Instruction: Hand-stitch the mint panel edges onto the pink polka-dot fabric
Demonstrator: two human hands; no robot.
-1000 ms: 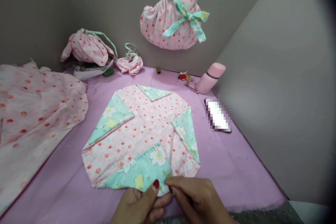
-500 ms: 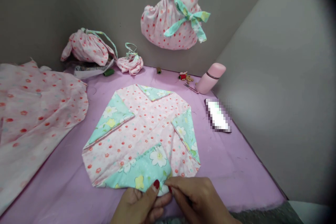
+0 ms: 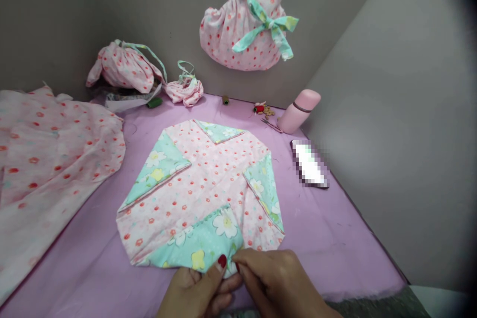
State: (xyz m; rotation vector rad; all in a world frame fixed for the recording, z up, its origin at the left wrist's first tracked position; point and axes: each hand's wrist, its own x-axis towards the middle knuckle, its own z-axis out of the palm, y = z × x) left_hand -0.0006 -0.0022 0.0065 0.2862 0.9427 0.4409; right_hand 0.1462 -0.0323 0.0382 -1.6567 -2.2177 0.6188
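Gripping green floral flap: left hand and right hand are pinching its edge.
Uneven finger tension is likely risking puckers.

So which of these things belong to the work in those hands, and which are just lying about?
In the work:
pink cloth with turquoise corners
left hand and right hand, at its near edge

Lying about, by the look of it:
pink bottle
small pouch

Probably supplies, untouched: red spool, snips.
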